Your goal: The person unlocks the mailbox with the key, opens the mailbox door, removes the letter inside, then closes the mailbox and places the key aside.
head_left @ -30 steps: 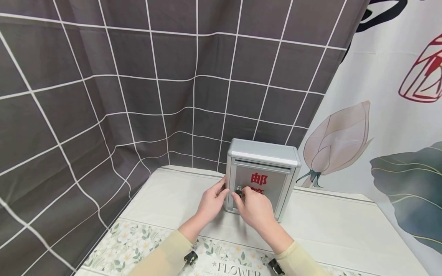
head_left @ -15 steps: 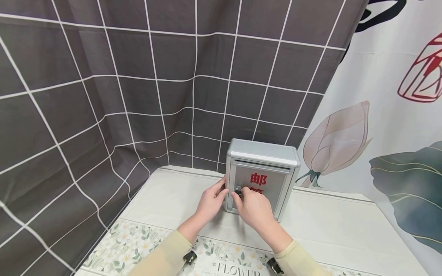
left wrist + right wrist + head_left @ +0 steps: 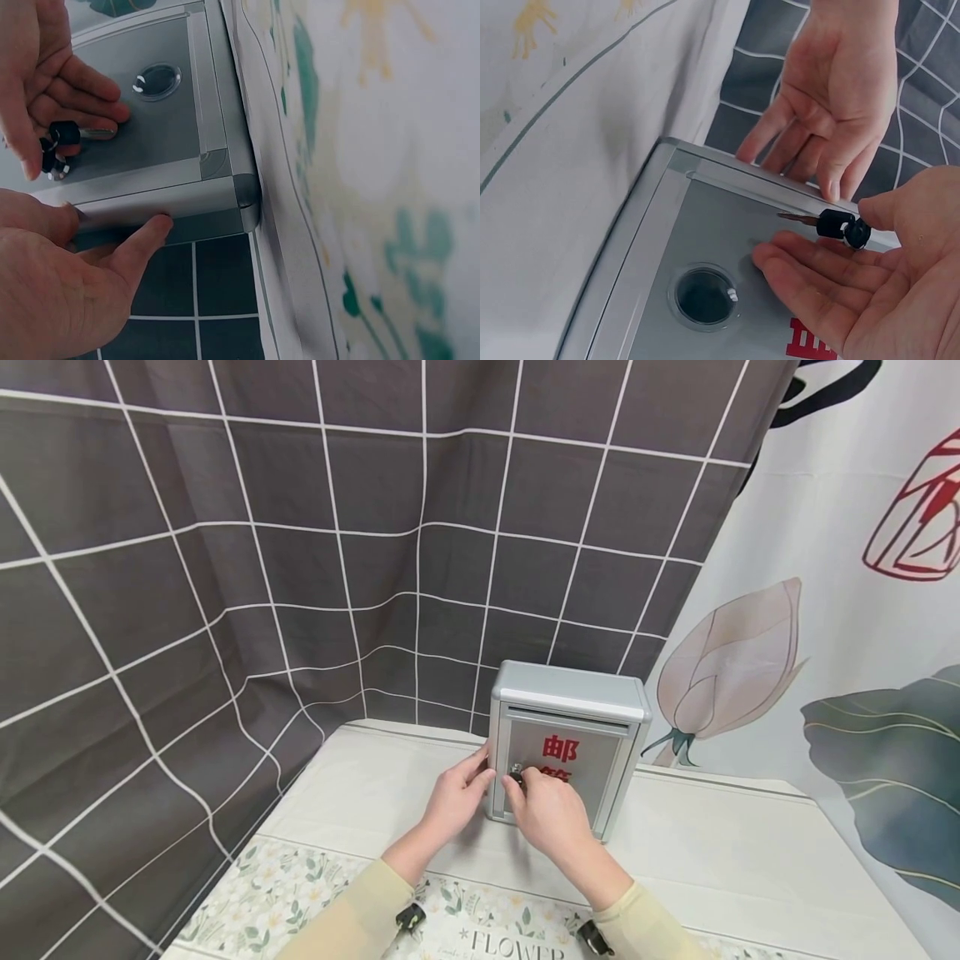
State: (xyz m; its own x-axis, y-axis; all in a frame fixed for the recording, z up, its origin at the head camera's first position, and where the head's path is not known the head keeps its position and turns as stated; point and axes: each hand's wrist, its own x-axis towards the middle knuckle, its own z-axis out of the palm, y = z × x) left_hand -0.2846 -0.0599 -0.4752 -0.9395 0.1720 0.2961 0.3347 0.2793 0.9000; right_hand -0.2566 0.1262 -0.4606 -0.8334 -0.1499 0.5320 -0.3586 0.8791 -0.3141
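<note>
A silver metal mailbox (image 3: 573,687) with red characters on its front door stands upright against the curtain. My left hand (image 3: 453,795) rests along its left side, fingers fairly straight and the thumb by the front edge. My right hand (image 3: 553,812) is at the lock near the door's left edge. Its thumb and index finger pinch a black-headed key (image 3: 857,234) at the lock; the lock itself is mostly hidden by the hand. Beside that key hangs a second key (image 3: 829,222) with a black head, its metal blade sticking out free.
The mailbox stands on a pale tablecloth (image 3: 382,768) with a floral band and printed lettering at the front. A dark grey curtain with white grid lines (image 3: 382,568) hangs behind and to the left. A white printed curtain (image 3: 825,552) hangs at the right. A round window (image 3: 705,297) sits low on the mailbox door.
</note>
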